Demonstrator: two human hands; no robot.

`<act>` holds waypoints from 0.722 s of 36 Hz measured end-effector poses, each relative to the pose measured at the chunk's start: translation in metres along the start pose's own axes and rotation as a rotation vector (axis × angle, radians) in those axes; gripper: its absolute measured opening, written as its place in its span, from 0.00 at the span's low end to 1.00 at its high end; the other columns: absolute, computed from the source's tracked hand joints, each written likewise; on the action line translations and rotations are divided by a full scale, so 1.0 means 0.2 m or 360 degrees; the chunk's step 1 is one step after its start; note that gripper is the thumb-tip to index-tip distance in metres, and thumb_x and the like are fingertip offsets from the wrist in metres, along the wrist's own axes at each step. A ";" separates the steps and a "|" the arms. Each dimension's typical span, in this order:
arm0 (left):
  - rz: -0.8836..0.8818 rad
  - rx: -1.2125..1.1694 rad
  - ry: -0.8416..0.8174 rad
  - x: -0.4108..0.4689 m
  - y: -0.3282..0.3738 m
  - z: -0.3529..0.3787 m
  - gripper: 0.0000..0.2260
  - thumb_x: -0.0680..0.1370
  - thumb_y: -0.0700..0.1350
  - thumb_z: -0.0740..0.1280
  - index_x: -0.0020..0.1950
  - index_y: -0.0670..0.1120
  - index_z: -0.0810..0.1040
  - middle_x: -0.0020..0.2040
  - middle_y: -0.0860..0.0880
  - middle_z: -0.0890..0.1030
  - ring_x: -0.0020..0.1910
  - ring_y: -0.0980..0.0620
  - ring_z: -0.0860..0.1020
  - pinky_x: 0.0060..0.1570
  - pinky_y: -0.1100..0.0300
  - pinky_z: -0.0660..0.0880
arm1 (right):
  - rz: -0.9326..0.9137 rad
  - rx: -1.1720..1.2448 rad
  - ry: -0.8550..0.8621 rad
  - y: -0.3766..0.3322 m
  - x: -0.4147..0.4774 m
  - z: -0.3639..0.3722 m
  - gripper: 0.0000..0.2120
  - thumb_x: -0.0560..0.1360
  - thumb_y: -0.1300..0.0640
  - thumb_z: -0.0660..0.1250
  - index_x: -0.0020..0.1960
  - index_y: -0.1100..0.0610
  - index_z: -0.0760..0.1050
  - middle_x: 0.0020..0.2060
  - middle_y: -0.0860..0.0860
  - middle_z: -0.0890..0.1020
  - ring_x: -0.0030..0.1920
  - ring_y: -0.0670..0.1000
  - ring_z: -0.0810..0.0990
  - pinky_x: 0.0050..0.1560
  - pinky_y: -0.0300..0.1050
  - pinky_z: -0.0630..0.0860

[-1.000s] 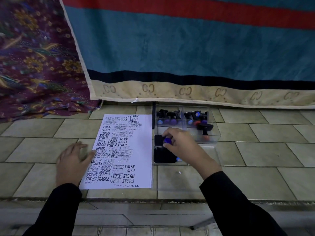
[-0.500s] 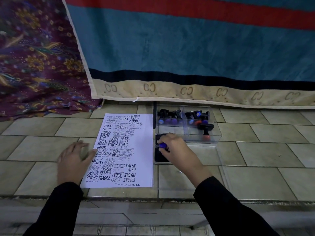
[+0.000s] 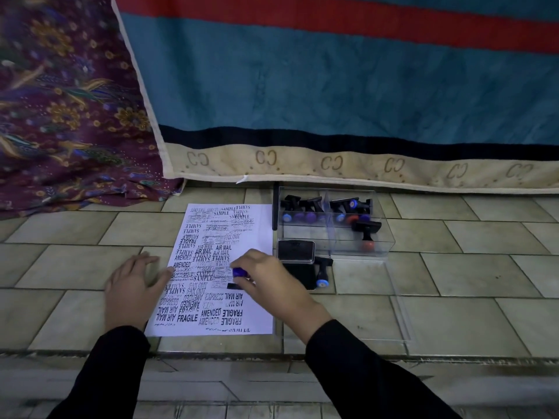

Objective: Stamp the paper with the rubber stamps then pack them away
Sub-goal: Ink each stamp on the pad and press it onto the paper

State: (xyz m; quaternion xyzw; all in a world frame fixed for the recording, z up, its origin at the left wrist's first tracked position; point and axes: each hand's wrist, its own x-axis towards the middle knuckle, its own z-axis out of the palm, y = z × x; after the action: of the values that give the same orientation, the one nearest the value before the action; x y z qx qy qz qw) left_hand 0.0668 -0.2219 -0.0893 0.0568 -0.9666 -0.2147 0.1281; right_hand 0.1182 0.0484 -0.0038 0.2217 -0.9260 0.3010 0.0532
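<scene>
Most of the paper (image 3: pixel 260 237) is already covered in black imprints, so I judge the stamping well advanced, though a bare strip remains beyond my right hand (image 3: pixel 266 276). That hand pinches a blue-knobbed stamp (image 3: pixel 239 272) by its handle, base down near the sheet's middle; I cannot tell whether it touches. My left hand (image 3: pixel 133 285) lies spread flat, fingertips at the sheet's left edge. Just right of the right hand sit the open ink pad (image 3: pixel 296 251) and one loose stamp (image 3: pixel 322 272) lying against it; beyond them the clear box (image 3: pixel 378 247) holds the other stamps. Packing remains: both outside stamps, probably the pad, and closing the box.
</scene>
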 end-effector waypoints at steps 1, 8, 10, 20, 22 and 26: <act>-0.0001 0.0002 0.0001 0.00 0.00 0.00 0.18 0.76 0.57 0.70 0.60 0.48 0.78 0.67 0.47 0.75 0.66 0.42 0.71 0.66 0.45 0.63 | 0.0002 -0.0013 -0.0014 0.00 0.01 0.01 0.13 0.78 0.58 0.63 0.61 0.59 0.75 0.54 0.55 0.77 0.51 0.55 0.77 0.55 0.48 0.75; 0.0014 0.0024 0.0019 0.01 -0.02 0.02 0.18 0.75 0.57 0.70 0.60 0.49 0.78 0.67 0.47 0.76 0.66 0.42 0.71 0.66 0.45 0.63 | 0.0011 -0.0060 -0.0074 0.01 0.03 0.03 0.14 0.78 0.58 0.63 0.63 0.59 0.74 0.55 0.55 0.76 0.53 0.55 0.77 0.55 0.48 0.75; 0.0018 0.0026 0.0023 0.01 -0.03 0.02 0.18 0.75 0.57 0.70 0.60 0.49 0.78 0.67 0.47 0.76 0.66 0.43 0.72 0.66 0.45 0.64 | 0.0017 -0.0063 -0.0081 0.01 0.03 0.03 0.14 0.78 0.58 0.63 0.63 0.59 0.74 0.55 0.55 0.76 0.53 0.55 0.76 0.55 0.48 0.75; 0.0010 0.0027 0.0021 0.01 -0.02 0.02 0.18 0.75 0.58 0.70 0.60 0.49 0.78 0.66 0.48 0.76 0.66 0.43 0.72 0.66 0.46 0.63 | -0.0042 -0.0112 -0.0079 0.01 0.02 0.06 0.12 0.78 0.58 0.63 0.61 0.59 0.74 0.54 0.55 0.76 0.53 0.55 0.76 0.51 0.48 0.75; 0.0013 0.0026 0.0024 0.01 -0.02 0.02 0.18 0.75 0.58 0.70 0.60 0.49 0.78 0.67 0.48 0.76 0.66 0.43 0.72 0.66 0.46 0.63 | -0.0031 -0.0105 -0.0083 0.01 0.02 0.06 0.12 0.78 0.58 0.63 0.60 0.59 0.74 0.53 0.55 0.76 0.52 0.55 0.76 0.50 0.49 0.76; 0.0028 -0.0009 0.0023 0.00 -0.01 0.01 0.21 0.74 0.62 0.66 0.59 0.49 0.78 0.66 0.47 0.76 0.66 0.43 0.72 0.67 0.46 0.63 | -0.0060 -0.0168 -0.0102 -0.01 0.01 0.07 0.08 0.77 0.58 0.63 0.55 0.60 0.74 0.48 0.55 0.75 0.46 0.58 0.77 0.43 0.51 0.76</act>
State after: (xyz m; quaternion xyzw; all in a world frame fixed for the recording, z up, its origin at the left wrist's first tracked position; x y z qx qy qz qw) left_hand 0.0659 -0.2237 -0.0921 0.0496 -0.9655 -0.2158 0.1370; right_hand 0.1175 0.0387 -0.0143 0.2454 -0.9375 0.2433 0.0408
